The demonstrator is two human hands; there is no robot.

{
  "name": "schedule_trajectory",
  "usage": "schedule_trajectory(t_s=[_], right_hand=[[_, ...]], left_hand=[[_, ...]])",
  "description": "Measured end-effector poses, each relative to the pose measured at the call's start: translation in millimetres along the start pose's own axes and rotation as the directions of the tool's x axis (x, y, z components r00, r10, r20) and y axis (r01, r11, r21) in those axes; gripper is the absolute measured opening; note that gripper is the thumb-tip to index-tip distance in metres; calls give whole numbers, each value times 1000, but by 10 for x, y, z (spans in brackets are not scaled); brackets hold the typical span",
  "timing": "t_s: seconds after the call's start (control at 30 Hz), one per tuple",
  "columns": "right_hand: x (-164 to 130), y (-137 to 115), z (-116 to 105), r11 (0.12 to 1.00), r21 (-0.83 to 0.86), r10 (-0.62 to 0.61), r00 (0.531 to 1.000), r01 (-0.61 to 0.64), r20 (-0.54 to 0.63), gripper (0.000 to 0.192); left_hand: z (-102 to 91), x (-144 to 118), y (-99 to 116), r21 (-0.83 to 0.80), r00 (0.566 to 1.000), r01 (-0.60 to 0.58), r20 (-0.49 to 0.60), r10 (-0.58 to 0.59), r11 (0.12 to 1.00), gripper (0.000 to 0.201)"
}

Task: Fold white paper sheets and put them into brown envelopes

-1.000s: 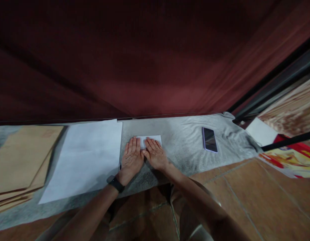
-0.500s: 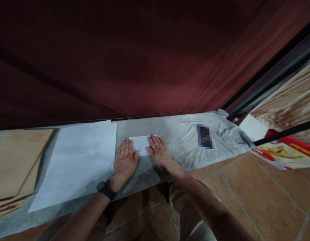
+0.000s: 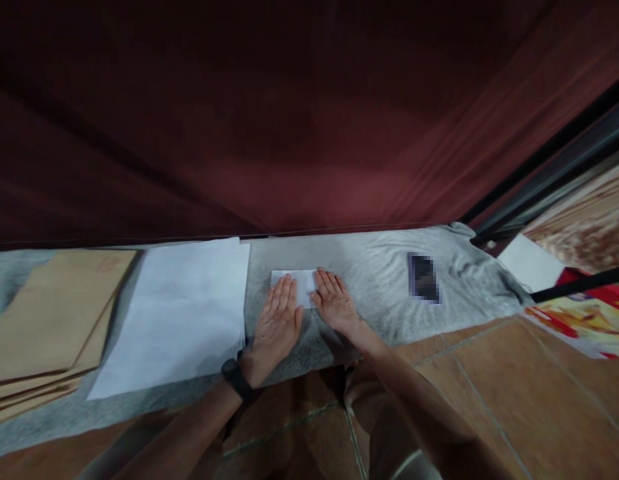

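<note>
Palms flat, nothing gripped: left hand [image 3: 278, 325] and right hand [image 3: 335, 303] pinning folded white paper [image 3: 298, 285] against grey cloth [image 3: 369, 280], apparently to sharpen creases.

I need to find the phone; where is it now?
In the head view, the phone lies on the grey cloth, to the right of the right hand and the small folded white paper.
</note>
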State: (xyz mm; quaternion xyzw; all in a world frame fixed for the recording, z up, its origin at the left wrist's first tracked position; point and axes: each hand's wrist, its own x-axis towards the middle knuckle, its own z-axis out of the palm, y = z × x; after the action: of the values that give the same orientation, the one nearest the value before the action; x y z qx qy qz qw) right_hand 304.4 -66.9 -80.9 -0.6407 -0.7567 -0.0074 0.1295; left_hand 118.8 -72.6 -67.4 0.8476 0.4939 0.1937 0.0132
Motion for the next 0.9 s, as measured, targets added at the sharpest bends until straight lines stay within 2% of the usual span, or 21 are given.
schedule_trajectory(t_s=[0.1,0.23,0.43,0.9], right_hand=[[-6,-9,1,1000,-2,3,1000,-3,-6,56],[-11,-3,11,1000,-9,6,1000,-6,-16,56],[-31,83,2,1000,-20,19,1000,-19,-17,56],[-39,242,-126,994,-28,105,990,-102,94,56]], left_hand=[[44,13,71,-2,998,-27,52,27,1000,62],[112,0,15,16,997,3,74,-4,1000,68],[104,-70,-95,54,998,39,50,-42,998,73],[70,-164,-187,58,998,66,-2,-66,996,79]])
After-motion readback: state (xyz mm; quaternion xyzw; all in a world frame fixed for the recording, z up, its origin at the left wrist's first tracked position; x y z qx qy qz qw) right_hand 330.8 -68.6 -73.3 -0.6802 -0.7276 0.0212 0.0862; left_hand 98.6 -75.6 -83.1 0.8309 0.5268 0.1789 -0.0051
